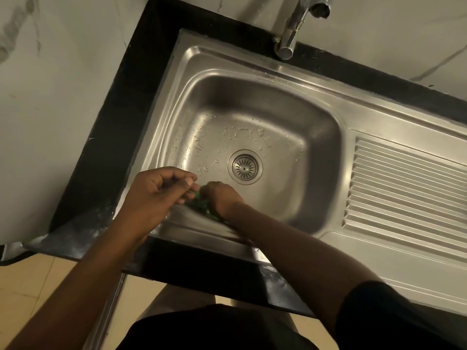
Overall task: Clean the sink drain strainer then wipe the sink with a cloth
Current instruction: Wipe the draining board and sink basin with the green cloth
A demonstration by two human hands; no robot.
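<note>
so, right hand (223,197) grips the green cloth (202,207) on the wet sink (252,97) wall — left hand (156,190) curled, hold unclear — and may skid on the droplets (252,133).

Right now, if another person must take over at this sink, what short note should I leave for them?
Right hand: grips the green cloth against the near wall of the sink.
Left hand: fingers curled beside the cloth; whether it pinches an edge is unclear.
Strainer: seated in the drain, no debris visible.
Done: strainer step, apparently.
Left: the wiping; drops lie on the basin floor.
</note>
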